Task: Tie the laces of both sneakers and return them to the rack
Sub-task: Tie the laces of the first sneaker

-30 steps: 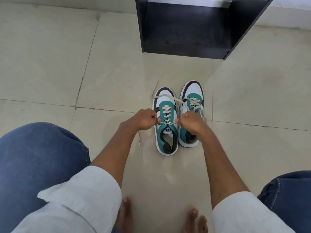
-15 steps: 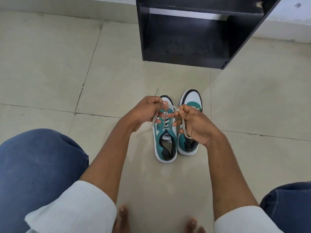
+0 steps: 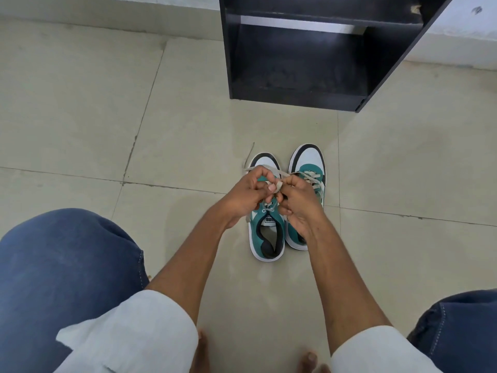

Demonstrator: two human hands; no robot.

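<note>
Two teal, white and black sneakers stand side by side on the tiled floor, toes pointing away from me. Over the left sneaker (image 3: 265, 235) my left hand (image 3: 248, 195) and my right hand (image 3: 297, 203) meet, each pinching a strand of its cream lace (image 3: 278, 185). One loose lace end (image 3: 248, 157) trails onto the floor past the toe. The right sneaker (image 3: 309, 162) sits close beside it, its laces showing near my right hand; its heel is hidden by my wrist. The black rack (image 3: 295, 100) stands just beyond the shoes.
My knees in blue jeans fill the lower left (image 3: 61, 265) and lower right (image 3: 457, 327) corners, and my bare toes (image 3: 309, 359) show at the bottom edge. Pale floor tiles (image 3: 80, 117) stretch to the left and right of the rack. A wall base (image 3: 107, 20) runs along the top.
My hands rose from the sides of the left sneaker's tongue and came together above its laces, drawing the strands up and crossing them. The view tilted slightly, showing more of the rack.
</note>
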